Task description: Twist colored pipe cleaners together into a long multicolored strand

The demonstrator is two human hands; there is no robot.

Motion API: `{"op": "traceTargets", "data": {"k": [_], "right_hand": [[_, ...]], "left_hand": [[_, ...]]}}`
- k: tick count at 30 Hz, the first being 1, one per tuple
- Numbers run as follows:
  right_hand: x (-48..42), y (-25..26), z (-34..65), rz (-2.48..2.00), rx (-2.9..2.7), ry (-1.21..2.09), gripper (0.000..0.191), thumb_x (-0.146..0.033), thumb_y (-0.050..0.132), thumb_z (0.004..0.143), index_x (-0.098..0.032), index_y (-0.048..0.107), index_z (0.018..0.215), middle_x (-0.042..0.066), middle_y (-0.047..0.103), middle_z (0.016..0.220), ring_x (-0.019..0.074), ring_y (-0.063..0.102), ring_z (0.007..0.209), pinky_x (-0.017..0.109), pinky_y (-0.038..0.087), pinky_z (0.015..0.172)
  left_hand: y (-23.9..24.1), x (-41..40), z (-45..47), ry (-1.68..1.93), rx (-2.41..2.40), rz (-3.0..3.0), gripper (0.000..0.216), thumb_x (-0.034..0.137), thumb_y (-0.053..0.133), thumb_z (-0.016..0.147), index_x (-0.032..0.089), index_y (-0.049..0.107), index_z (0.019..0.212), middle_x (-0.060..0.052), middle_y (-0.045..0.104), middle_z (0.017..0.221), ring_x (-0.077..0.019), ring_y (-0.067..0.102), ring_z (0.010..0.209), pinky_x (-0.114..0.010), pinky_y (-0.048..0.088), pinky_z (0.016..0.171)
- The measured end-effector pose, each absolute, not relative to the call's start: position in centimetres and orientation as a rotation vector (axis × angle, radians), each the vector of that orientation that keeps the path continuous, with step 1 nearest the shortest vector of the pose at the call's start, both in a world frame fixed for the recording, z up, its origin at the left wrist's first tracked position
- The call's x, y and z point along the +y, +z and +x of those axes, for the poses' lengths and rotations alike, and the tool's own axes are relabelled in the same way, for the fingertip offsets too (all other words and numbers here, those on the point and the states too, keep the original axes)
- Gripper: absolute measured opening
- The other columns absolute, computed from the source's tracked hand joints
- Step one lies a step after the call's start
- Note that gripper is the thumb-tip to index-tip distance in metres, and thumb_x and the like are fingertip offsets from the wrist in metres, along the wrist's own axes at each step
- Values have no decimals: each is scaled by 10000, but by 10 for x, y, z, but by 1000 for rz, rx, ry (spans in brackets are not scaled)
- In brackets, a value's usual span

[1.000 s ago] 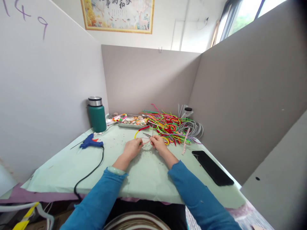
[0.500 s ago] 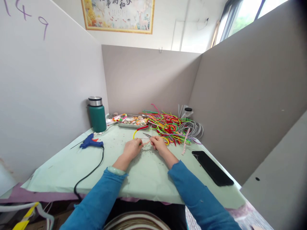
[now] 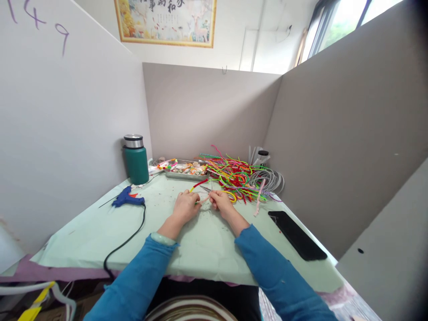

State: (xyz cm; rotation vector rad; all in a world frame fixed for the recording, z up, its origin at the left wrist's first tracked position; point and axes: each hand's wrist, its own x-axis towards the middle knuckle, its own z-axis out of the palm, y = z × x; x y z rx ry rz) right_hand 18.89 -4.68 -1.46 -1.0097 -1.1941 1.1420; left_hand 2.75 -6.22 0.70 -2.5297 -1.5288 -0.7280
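Note:
Over the middle of the table, my left hand (image 3: 185, 207) is closed on a pipe cleaner. A red and yellow pipe cleaner (image 3: 200, 183) sticks up behind its fingers; whether the two are joined I cannot tell. The thin pale pink pipe cleaner (image 3: 205, 199) spans the small gap between my hands. Its other end is pinched by my right hand (image 3: 220, 201). Just behind that hand lie scissors (image 3: 228, 194) with yellow handles, their blades pointing left. Small dark bits are scattered on the cloth below.
A heap of colourful pipe cleaners (image 3: 234, 176) lies at the back, beside a metal tray (image 3: 187, 176) of small pieces and a grey coil (image 3: 272, 180). Left stand a green bottle (image 3: 136, 165) and a blue glue gun (image 3: 129, 198) with its cord. A black phone (image 3: 297, 236) lies right.
The red and yellow pipe cleaner has swung lower and to the right, with less yellow showing. My left fingers have shifted slightly along the pink one. My right hand has hardly moved.

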Motion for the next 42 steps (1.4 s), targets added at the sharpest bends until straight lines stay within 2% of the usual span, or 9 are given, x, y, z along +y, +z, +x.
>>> {"op": "traceTargets", "data": {"k": [3,8,13,17,23,30,36,39,42], "right_hand": [[-49,-16,183,-1034,-1250,1141,204,-346,575,665,-167,487,618,-70,467,457,36,323,305,172,237,312],[-50,-20,179,-1041,-1400,1065,246,-398,545,705,-168,512,626,-63,484,465,41,329,309,174,238,322],[-47,-23,181,-1181,-1507,845,255,-405,529,733,-167,538,641,-53,499,462,63,387,356,185,286,388],[-48,-23,182,-1242,-1616,606,269,-398,509,763,-170,568,634,-35,530,477,95,464,452,198,324,473],[-51,-21,182,-1224,-1706,527,327,-388,454,809,-182,546,573,-27,534,487,106,469,482,209,326,508],[-51,-23,181,-1190,-1712,556,307,-393,462,808,-186,558,603,-31,547,506,106,485,495,207,336,518],[-42,-10,202,-1274,-1430,473,274,-395,467,782,-185,579,646,-30,551,501,114,503,502,210,357,525],[-34,-3,229,-1340,-1072,385,222,-364,468,761,-187,571,675,-10,574,545,125,507,503,218,365,488],[-27,-3,257,-1373,-591,449,120,-286,508,718,-194,556,657,8,575,540,137,496,467,236,350,420]], "left_hand": [[5,-61,31,-872,-1484,-2625,209,371,536,773,202,600,877,-46,648,869,-195,535,898,-304,372,796],[-3,-55,31,-1077,-1529,-2818,240,322,433,836,186,549,997,-12,653,741,-134,581,704,-234,405,657],[-4,-53,30,-1145,-1530,-2821,250,312,409,843,197,588,973,1,652,699,-117,572,637,-212,388,619],[0,-57,31,-1076,-1596,-2727,290,377,412,839,197,621,927,-4,632,655,-118,547,603,-209,354,577],[5,-63,31,-806,-1612,-2551,330,385,365,860,197,635,844,-48,655,743,-152,580,705,-229,346,613],[7,-65,34,-645,-1599,-2463,293,304,337,873,192,607,893,-74,661,892,-170,588,845,-255,385,719],[6,-65,34,-644,-1563,-2455,287,288,336,873,207,597,960,-68,656,951,-172,582,880,-259,389,721],[7,-65,34,-660,-1585,-2459,298,280,330,875,217,608,961,-64,657,960,-171,580,893,-258,389,731],[9,-65,34,-659,-1618,-2464,309,273,327,876,221,623,949,-66,658,962,-168,578,900,-255,387,742]]}}
